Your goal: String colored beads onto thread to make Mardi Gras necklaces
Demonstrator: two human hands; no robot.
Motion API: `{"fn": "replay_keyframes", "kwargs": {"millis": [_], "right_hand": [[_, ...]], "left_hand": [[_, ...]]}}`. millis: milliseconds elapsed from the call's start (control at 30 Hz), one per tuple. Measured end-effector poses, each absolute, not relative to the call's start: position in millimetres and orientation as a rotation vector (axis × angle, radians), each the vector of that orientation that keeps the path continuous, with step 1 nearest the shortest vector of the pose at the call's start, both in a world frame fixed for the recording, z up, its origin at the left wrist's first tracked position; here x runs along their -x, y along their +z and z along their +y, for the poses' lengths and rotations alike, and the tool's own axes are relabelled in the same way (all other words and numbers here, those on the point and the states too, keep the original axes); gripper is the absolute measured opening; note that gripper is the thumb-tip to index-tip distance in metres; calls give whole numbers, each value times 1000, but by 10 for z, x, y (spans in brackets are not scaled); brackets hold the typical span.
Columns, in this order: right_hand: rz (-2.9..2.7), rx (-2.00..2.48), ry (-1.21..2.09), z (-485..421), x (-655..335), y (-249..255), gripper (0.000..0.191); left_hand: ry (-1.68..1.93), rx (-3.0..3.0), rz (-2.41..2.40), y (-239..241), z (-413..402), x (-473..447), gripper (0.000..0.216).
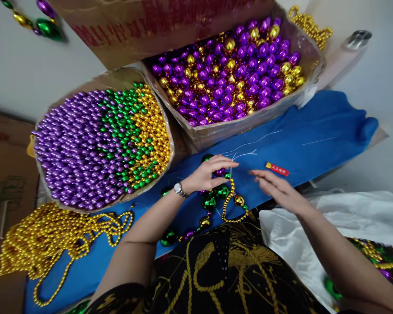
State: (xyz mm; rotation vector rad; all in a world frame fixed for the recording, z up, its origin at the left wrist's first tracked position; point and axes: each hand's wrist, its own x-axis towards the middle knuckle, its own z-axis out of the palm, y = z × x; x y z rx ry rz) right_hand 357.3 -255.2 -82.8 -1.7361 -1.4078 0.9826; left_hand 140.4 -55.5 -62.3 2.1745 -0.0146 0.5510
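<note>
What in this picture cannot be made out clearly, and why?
All in the head view:
Large-bead garland: partly hidden behind the left hand.
Right hand: fingertips blurred; anything held is unclear.
Wristwatch: dial too small to read.
Upper-left bead string: cut off by the top edge.
Rightmost beads: cut off by the right edge.

The bare left hand point(212, 172) points right, thumb parted from extended fingers; the bare right hand point(279, 188) points left, fingers slightly bent. Bare forearms point(146, 218) slant inward.
</note>
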Motion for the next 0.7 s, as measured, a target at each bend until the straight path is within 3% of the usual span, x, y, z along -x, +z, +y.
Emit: {"fn": "replay_keyframes", "kwargs": {"millis": [200,700], "right_hand": [[-1388,1595,1022,-2223,-3155,-700,42],[-1510,1584,709,-2279,-3291,-773,27]], "left_hand": [[536,-2156,-31,-580,-545,-1406,46],[454,-2154,17,-543,-526,-1426,47]]}}
